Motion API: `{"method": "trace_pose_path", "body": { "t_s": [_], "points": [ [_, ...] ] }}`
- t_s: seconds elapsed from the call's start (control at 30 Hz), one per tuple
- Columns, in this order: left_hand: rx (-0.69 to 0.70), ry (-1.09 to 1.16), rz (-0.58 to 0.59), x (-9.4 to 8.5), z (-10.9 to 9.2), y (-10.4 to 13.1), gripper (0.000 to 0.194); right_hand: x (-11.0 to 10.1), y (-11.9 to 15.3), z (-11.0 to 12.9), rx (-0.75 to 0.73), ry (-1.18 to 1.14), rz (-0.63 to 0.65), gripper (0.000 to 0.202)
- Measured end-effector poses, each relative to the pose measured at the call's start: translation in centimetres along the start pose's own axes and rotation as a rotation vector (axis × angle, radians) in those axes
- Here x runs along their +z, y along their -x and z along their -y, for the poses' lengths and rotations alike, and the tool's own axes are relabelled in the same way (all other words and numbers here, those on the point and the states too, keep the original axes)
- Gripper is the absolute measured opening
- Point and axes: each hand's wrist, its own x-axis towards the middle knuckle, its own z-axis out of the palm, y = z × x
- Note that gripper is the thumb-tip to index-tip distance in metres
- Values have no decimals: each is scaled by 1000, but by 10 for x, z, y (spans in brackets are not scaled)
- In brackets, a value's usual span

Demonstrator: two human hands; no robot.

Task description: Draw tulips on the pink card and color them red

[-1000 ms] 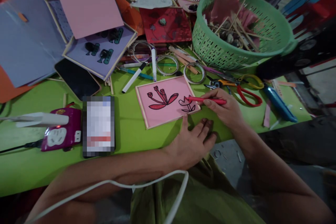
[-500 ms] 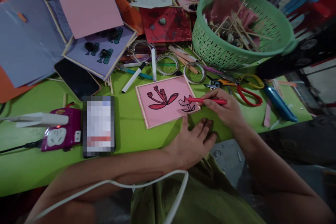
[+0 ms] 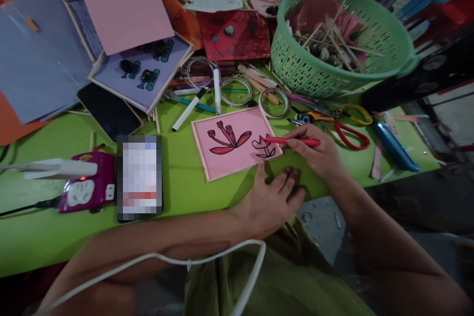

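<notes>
A pink card edged with thin wooden strips lies on the green table. On it are black-outlined flowers, the left one coloured red and the right one partly red. My right hand pinches a red marker, its tip at the right flower. Spread flat below the card, my left hand has its fingers apart, one fingertip touching the card's lower edge.
Behind the card lie a white marker, tape rolls and scissors. A green basket holding sticks stands back right. At left are a phone, a pixelated-screen device and a purple power strip. A white cable crosses in front.
The red marker's tip has shifted very slightly to the right over the right flower. My left hand and the card stay where they were.
</notes>
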Motion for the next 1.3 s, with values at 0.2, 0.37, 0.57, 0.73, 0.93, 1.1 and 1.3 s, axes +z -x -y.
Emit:
{"method": "trace_pose_path", "body": {
  "t_s": [0.2,0.37,0.57,0.73,0.93,1.1,1.3],
  "points": [
    [5,-11,24,-1,1,0,45,-1,0,3,-20,14,-2,43],
    [3,-22,1,-2,1,1,45,0,-1,6,7,0,-9,46],
    [3,-9,35,-2,1,0,45,0,-1,9,8,5,-7,46],
    [3,3,51,-2,1,0,45,0,0,8,0,15,-14,47],
    [1,-11,52,0,1,0,44,0,-1,6,-5,24,-1,48],
    [-4,-25,48,-1,0,1,42,0,-2,9,-23,14,-1,45],
    [0,-26,78,-5,1,0,43,-1,-2,10,-10,22,10,47]
  ]
}}
